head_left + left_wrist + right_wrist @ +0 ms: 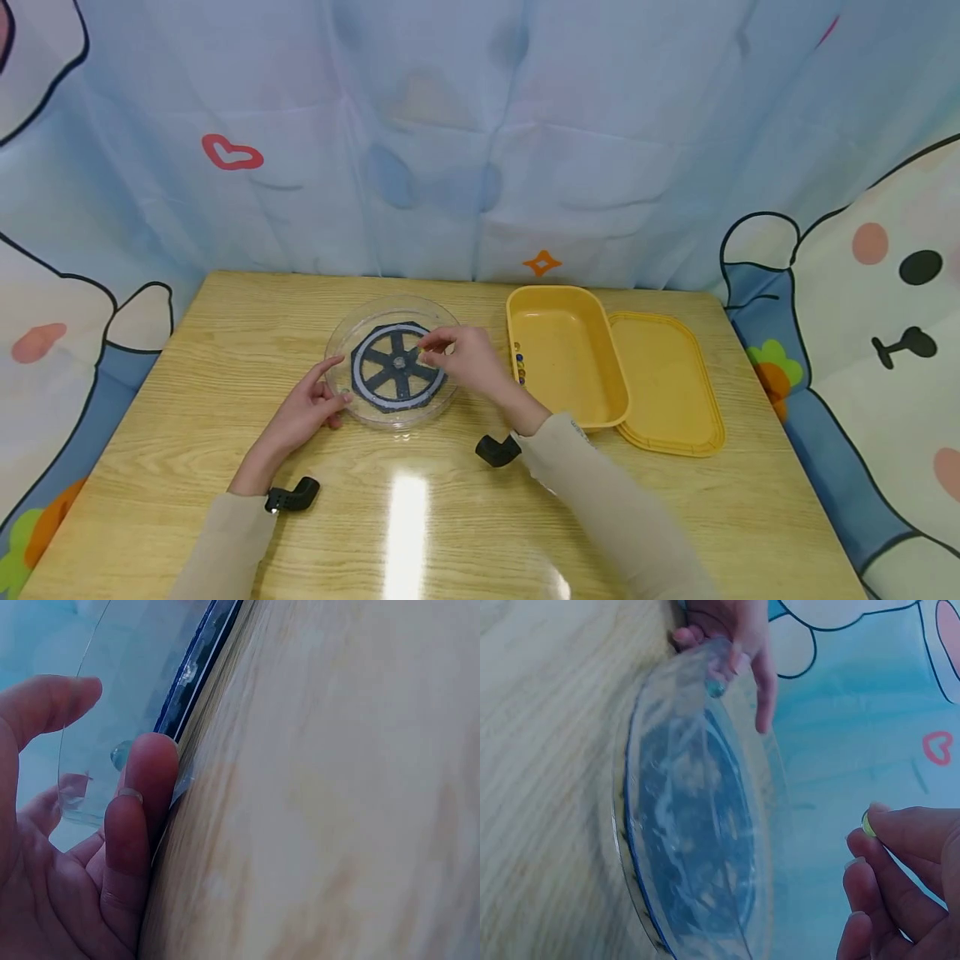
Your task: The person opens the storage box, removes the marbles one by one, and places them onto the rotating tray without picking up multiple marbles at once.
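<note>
A clear round dish [390,422] stands on the table, with a dark spoked wheel-like piece [400,364] bearing a pale ring inside it. My left hand [306,407] holds the dish's left edge, thumb and fingers about the rim. A greenish glass marble [715,688] lies by that edge, near the left fingertips. Above the dish's right side is my right hand [465,358]; it pinches a yellow-green marble [867,823] between thumb and forefinger. The other right fingers are loosely curled.
Right of the dish stands a yellow tray [570,358] with several small coloured marbles [519,363] along its left wall. Beside it lies a flat yellow lid [670,379]. A patterned curtain [450,150] hangs behind the wooden table [337,533].
</note>
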Available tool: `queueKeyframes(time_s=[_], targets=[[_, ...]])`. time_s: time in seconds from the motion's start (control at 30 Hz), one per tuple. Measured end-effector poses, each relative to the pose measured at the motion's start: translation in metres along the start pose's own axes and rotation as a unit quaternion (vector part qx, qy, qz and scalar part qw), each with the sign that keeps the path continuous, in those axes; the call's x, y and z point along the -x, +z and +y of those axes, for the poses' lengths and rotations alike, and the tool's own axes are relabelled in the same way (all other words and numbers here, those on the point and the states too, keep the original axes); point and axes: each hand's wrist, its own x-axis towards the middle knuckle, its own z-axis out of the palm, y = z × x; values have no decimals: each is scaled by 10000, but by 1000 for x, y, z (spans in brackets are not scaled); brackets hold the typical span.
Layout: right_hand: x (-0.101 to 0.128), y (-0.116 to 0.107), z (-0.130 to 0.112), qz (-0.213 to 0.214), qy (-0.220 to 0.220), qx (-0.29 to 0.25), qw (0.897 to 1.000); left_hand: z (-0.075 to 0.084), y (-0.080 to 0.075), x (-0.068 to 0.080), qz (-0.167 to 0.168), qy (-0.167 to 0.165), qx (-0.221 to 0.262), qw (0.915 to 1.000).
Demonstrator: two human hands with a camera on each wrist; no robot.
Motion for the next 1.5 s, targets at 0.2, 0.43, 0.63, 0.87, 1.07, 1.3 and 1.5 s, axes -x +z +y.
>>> queueKeyframes(time_s=[0.2,0.43,0.63,0.87,1.07,1.3,1.5], targets=[[1,9,-1,-176,7,-123,9998,0,1,-1,-22,6,39,10000],[0,14,0,-236,-9,-134,9996,1,0,1,-36,-35,41,10000],[-1,13,1,-199,64,-248,9995,0,0,0,-55,-11,18,10000],[-3,5,2,-97,366,-425,9984,0,0,1,-62,18,-25,10000],[-5,-13,3,139,491,-434,9978,1,0,1,-75,1,-36,10000],[-7,-43,10,463,524,-264,9972,2,0,1,-93,12,-8,10000],[-12,-68,28,646,743,-258,9948,3,-1,2,-105,-4,-31,9999]])
